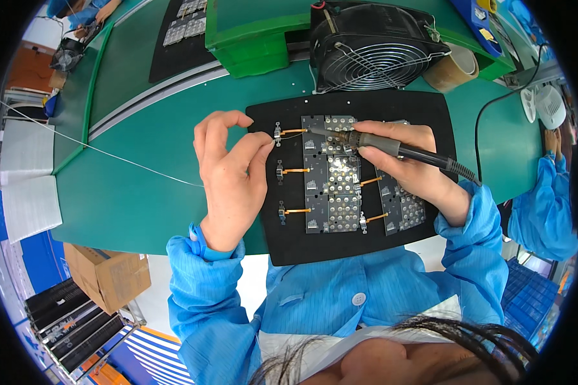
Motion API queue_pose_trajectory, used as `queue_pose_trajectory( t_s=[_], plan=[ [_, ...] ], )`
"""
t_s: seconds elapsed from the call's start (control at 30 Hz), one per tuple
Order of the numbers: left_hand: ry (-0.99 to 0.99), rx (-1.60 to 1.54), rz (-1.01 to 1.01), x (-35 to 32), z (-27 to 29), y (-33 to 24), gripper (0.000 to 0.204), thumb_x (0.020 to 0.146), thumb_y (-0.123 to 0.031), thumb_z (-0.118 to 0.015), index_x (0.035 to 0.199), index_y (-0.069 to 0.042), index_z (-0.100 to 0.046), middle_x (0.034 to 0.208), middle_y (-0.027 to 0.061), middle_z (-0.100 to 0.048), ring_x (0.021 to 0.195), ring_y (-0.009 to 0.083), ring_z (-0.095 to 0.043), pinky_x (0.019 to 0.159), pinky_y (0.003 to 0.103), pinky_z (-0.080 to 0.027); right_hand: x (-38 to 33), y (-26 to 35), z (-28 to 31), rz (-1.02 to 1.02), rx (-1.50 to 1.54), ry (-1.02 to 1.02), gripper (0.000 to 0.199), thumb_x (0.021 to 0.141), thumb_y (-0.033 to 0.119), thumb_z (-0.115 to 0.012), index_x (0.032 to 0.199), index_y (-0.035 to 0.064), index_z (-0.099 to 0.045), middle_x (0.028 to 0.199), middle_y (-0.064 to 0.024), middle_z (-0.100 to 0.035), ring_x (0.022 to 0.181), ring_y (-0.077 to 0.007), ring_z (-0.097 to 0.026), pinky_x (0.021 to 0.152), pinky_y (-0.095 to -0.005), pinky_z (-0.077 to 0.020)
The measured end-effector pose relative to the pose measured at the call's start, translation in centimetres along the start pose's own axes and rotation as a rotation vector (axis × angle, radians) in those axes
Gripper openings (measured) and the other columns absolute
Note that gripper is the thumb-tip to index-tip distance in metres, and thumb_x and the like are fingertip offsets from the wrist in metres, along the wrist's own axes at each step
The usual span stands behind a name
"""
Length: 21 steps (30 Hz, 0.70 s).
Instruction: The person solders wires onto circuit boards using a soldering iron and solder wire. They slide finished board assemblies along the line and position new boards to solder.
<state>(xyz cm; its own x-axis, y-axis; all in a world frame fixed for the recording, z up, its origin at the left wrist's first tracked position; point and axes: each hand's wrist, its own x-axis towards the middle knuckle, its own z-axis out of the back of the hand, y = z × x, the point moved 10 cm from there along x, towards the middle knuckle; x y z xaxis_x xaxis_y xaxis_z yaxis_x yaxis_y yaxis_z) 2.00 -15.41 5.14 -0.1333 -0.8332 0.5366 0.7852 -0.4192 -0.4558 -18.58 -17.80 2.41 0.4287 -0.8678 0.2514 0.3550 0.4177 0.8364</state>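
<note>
My right hand (411,160) grips a soldering iron (382,144), its tip touching or just over the top left of a circuit board panel (316,183). Between the thumb and forefinger of my left hand (228,170) is a thin solder wire (141,171), whose end reaches toward the iron's tip. Orange flex strips (295,171) join the panel to small metal-framed connectors (280,172) on its left. A second board panel (408,212) lies to the right, partly hidden by my right hand. Both panels rest on a black mat (366,249).
Behind the mat stands a black fan (379,54) with a wire guard, beside a green bin (247,51) and a tape roll (453,67). A black cable (478,128) curves across the green table (141,212) at right. A cardboard box (107,276) sits at lower left. Other people work nearby.
</note>
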Motion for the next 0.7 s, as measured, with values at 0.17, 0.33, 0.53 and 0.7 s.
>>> queue_pose_trajectory(
  t_s=[0.17, 0.33, 0.53, 0.7],
  plan=[
    [0.019, -0.003, -0.002, 0.0, -0.3, 0.2, 0.016, 0.068, 0.005, -0.073, 0.080, -0.005, -0.068, 0.102, 0.0089, -0.055, 0.101, 0.0297, -0.051, 0.084, 0.039, -0.045, 0.0, -0.3, -0.1, 0.009, 0.015, -0.010, 0.035, 0.080, 0.012, -0.074, 0.112, -0.0019, -0.067, 0.076, -0.0131, -0.068, 0.060, -0.0144, -0.058, 0.056, -0.0273, -0.0457],
    [0.026, -0.020, -0.011, 0.2, -0.9, 0.3, 0.016, 0.068, 0.005, -0.072, 0.080, -0.004, -0.068, 0.103, 0.0091, -0.055, 0.102, 0.0305, -0.051, 0.084, 0.039, -0.044, 0.1, 0.2, -0.2, 0.033, -0.060, 0.031, 0.036, 0.080, 0.013, -0.074, 0.112, -0.0023, -0.067, 0.078, -0.0129, -0.068, 0.061, -0.0143, -0.059, 0.056, -0.0265, -0.0462],
    [0.035, -0.140, 0.072, 0.4, -1.7, 1.1, 0.016, 0.073, 0.006, -0.071, 0.085, -0.003, -0.066, 0.100, 0.0098, -0.056, 0.086, 0.0228, -0.057, 0.072, 0.032, -0.047, 0.1, 0.0, -0.2, 0.014, -0.022, 0.022, 0.035, 0.081, 0.014, -0.074, 0.111, -0.0025, -0.067, 0.079, -0.0127, -0.069, 0.064, -0.0153, -0.062, 0.058, -0.0264, -0.0479],
    [0.108, -0.372, 0.224, 0.6, -4.0, 2.8, 0.017, 0.075, 0.005, -0.072, 0.089, -0.002, -0.065, 0.094, 0.0066, -0.052, 0.066, 0.0125, -0.047, 0.059, 0.026, -0.040, 0.0, -0.4, -0.1, 0.003, 0.005, 0.008, 0.035, 0.081, 0.015, -0.074, 0.111, -0.0023, -0.067, 0.081, -0.0129, -0.069, 0.067, -0.0162, -0.064, 0.061, -0.0268, -0.0498]
  ],
)
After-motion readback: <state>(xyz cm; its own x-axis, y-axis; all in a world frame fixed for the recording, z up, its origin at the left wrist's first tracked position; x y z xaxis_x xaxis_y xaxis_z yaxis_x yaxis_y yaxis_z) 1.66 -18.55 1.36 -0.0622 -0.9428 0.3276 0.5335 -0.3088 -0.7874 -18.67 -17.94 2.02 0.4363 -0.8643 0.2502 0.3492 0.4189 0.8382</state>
